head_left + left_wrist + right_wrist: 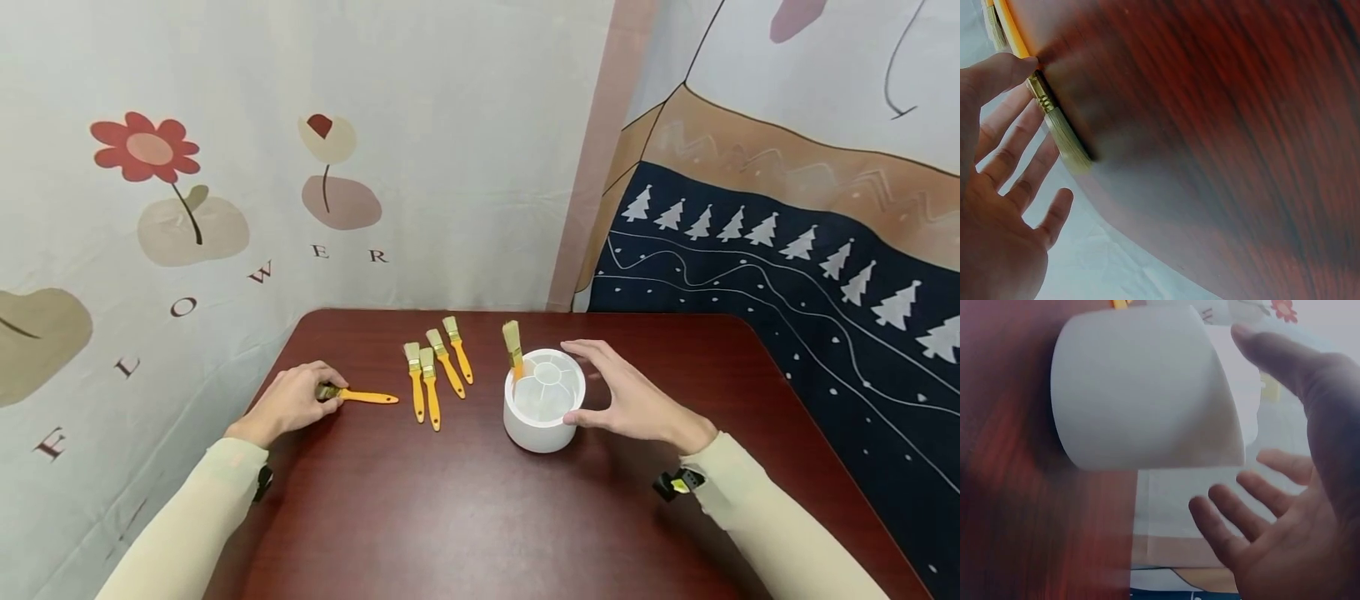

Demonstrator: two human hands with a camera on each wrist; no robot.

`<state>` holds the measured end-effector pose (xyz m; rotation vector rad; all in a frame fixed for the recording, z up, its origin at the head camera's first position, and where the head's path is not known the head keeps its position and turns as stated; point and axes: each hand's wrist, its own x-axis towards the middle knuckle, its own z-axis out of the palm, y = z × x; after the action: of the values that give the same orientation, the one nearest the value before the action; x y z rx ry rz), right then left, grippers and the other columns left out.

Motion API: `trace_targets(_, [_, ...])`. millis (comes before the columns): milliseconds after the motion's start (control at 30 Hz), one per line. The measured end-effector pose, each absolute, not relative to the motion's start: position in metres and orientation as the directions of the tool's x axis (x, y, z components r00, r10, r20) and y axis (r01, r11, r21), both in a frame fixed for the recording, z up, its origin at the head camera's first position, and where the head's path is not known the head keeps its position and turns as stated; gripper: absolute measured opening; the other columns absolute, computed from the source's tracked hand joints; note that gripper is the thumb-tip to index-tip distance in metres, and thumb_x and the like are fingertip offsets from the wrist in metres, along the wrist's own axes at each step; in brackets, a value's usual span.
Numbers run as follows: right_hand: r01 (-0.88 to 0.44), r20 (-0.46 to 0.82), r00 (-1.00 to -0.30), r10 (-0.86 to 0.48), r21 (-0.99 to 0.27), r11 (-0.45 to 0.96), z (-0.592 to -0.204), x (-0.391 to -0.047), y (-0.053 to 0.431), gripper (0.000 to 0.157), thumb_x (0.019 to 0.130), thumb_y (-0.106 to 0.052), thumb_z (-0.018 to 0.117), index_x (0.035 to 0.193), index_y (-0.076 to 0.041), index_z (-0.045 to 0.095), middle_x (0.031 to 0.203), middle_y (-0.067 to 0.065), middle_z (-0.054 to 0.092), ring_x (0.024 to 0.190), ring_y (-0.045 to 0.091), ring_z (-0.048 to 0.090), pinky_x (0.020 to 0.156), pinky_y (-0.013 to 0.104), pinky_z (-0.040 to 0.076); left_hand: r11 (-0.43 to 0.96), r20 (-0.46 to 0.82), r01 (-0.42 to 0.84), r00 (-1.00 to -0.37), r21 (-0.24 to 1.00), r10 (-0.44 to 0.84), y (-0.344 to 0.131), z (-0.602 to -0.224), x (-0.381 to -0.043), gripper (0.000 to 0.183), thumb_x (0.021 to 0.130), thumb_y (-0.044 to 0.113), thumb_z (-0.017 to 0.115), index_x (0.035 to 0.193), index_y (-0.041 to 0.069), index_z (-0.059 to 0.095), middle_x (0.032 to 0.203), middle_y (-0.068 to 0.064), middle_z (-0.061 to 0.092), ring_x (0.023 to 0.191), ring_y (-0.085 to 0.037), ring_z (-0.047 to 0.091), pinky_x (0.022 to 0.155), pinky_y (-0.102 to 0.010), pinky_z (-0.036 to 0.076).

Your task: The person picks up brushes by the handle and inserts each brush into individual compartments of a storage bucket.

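My left hand [298, 398] pinches a paintbrush [367, 397] with a yellow handle near its metal ferrule, at the table's left side. In the left wrist view the thumb lies over the brush [1044, 94], its pale bristles pointing away past the spread fingers. A round white holder [540, 433] with divided compartments stands right of centre. One paintbrush [513, 342] leans in its left compartment, bristles up. My right hand [633, 396] is spread at the holder's right side, thumb and fingertips by the rim. From the right wrist, the lower fingers show apart from the white wall [1141, 394].
Several more yellow-handled paintbrushes [429, 387] lie between the left hand and the holder, bristles toward the back. The dark red wooden table [465, 517] meets a printed curtain [450, 150] behind and a patterned cloth [750, 275] at the right.
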<state>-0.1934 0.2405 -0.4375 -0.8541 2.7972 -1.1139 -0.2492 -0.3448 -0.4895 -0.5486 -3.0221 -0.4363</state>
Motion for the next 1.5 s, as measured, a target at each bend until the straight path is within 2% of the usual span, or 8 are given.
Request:
trace_targets(167, [-0.461,0.139,-0.843,-0.52,-0.686,0.563,-0.438,-0.203,0.243,0.106,0.092,-0.043,0.102,0.179,-0.027,0.044,0.179,0.003,0.05,0.153,0.029,0.065,0.126,0.06,0.058,0.9,0.095,0.345,-0.939,0.268,0.331,-0.345,-0.49,-0.249,0.019,0.099,0.019,0.091,0.117,0.015,0.088,0.129,-0.011,0.083,0.116,-0.038,0.078,0.107,-0.07,0.059])
trace_targets(400, [-0.439,0.101,-0.845,-0.525,-0.691,0.574,-0.442,-0.209,0.247,0.105,0.091,-0.047,0.102,0.178,-0.026,0.047,0.182,0.003,0.05,0.165,0.036,0.052,0.133,0.076,0.044,0.904,0.099,0.325,-0.946,0.278,0.31,-0.346,-0.491,-0.247,0.018,0.1,0.021,0.089,0.117,0.016,0.088,0.122,-0.007,0.086,0.106,-0.03,0.078,0.099,-0.062,0.065])
trace_targets(667, [-0.426,0.088,-0.848,-0.523,-0.701,0.572,-0.445,-0.212,0.249,0.104,0.089,-0.052,0.102,0.176,-0.031,0.049,0.18,-0.001,0.052,0.167,0.034,0.051,0.134,0.076,0.043,0.895,0.122,0.326,-0.945,0.304,0.303,-0.344,-0.488,-0.245,0.017,0.1,0.024,0.09,0.117,0.018,0.087,0.112,-0.002,0.087,0.099,-0.024,0.077,0.092,-0.053,0.063])
trace_targets(867, [-0.417,0.083,-0.853,-0.515,-0.702,0.577,-0.445,-0.211,0.248,0.104,0.088,-0.053,0.102,0.176,-0.033,0.049,0.18,-0.004,0.052,0.167,0.032,0.05,0.135,0.075,0.043,0.887,0.144,0.33,-0.943,0.322,0.299,-0.337,-0.481,-0.241,0.018,0.101,0.024,0.09,0.118,0.019,0.085,0.116,-0.004,0.086,0.099,-0.024,0.075,0.093,-0.055,0.063])
trace_targets(1133, [-0.422,0.091,-0.858,-0.505,-0.686,0.593,-0.446,-0.208,0.247,0.105,0.089,-0.051,0.102,0.176,-0.03,0.049,0.18,0.0,0.052,0.166,0.035,0.051,0.133,0.077,0.044,0.857,0.23,0.391,-0.916,0.335,0.328,-0.326,-0.476,-0.236,0.017,0.099,0.021,0.09,0.116,0.02,0.084,0.115,-0.003,0.085,0.101,-0.024,0.079,0.093,-0.054,0.065])
trace_targets(1267, [-0.434,0.103,-0.857,-0.505,-0.673,0.599,-0.446,-0.207,0.246,0.104,0.09,-0.051,0.101,0.176,-0.027,0.049,0.179,0.003,0.053,0.163,0.036,0.054,0.131,0.076,0.046,0.827,0.299,0.433,-0.893,0.359,0.337,-0.322,-0.473,-0.235,0.018,0.096,0.016,0.091,0.112,0.02,0.084,0.11,0.0,0.083,0.096,-0.02,0.079,0.089,-0.047,0.064])
trace_targets(1500, [-0.441,0.116,-0.859,-0.498,-0.662,0.606,-0.445,-0.206,0.244,0.103,0.092,-0.05,0.1,0.176,-0.023,0.049,0.177,0.004,0.055,0.16,0.036,0.056,0.129,0.076,0.049,0.752,0.442,0.535,-0.822,0.385,0.359,-0.311,-0.465,-0.234,0.022,0.091,0.009,0.094,0.109,0.018,0.084,0.101,0.003,0.08,0.088,-0.013,0.07,0.081,-0.029,0.059])
